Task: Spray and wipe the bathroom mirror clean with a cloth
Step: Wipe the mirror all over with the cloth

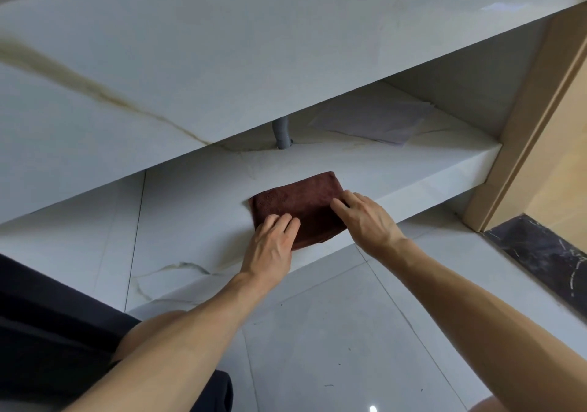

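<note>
Here I see a folded brown cloth lying flat on the lower shelf, near its front edge; the left hand and right hand rest on it, fingers relaxed, likely smoothing it.

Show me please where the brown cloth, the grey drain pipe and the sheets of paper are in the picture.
brown cloth (297, 203): head view, middle of its folded top.
grey drain pipe (281, 132): head view, middle of the pipe under the counter.
sheets of paper (370, 119): head view, centre of the top sheet.
</note>
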`<state>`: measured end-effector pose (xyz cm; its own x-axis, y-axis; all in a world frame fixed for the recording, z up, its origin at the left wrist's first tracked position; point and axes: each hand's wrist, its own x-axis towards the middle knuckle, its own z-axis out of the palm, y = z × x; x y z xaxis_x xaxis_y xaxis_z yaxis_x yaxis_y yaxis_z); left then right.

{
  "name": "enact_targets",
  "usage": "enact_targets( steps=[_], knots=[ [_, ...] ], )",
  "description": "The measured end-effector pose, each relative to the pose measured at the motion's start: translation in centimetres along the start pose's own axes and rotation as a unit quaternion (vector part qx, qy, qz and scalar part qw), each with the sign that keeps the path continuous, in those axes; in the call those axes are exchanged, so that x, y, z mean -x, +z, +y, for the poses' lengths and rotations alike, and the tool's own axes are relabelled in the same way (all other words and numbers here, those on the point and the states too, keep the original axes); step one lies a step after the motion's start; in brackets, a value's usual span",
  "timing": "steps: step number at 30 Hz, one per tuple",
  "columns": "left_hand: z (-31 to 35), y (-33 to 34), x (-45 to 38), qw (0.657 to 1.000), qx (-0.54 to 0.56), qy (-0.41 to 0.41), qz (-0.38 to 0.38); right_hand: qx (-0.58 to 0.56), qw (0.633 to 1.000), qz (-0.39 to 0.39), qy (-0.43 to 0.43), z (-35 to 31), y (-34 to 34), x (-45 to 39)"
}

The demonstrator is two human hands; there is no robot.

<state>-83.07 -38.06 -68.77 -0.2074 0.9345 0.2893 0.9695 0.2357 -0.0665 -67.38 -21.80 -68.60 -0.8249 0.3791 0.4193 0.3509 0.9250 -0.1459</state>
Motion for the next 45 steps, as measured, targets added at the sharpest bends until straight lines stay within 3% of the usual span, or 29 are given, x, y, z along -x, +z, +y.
enact_targets(
  steps=[5,10,14,20,28,37,45],
  knots=[
    [1.3,-0.5,-0.2,0.997,-0.028,-0.030,-0.062,-0.090,0.994,0.021,0.062,0.3,-0.6,-0.4],
    [2.4,-0.9,-0.6,0.999,-0.015,-0.029,-0.025,-0.121,0.988,0.023,0.097,1.0,-1.9,0.2],
    [3.7,-1.4,-1.1,1.000,0.028,-0.005,-0.004,-0.177,0.971,0.072,0.145,2.1,-3.6,0.7],
    [7.7,-6.2,-4.9,0.996,0.076,0.020,0.033,-0.326,0.891,0.155,0.275,4.0,-8.4,1.9],
    [14.5,-14.0,-11.9,0.968,0.219,0.077,0.100,-0.240,0.855,0.313,0.336,7.9,-17.9,2.5],
    [17.1,-31.6,-19.7,0.950,0.270,0.139,0.075,-0.181,0.807,0.399,0.396,7.3,-34.8,-2.7],
    [14.5,-51.5,-28.6,0.946,0.289,0.127,0.077,-0.169,0.812,0.395,0.395,4.4,-55.2,-12.8]
  ],
)
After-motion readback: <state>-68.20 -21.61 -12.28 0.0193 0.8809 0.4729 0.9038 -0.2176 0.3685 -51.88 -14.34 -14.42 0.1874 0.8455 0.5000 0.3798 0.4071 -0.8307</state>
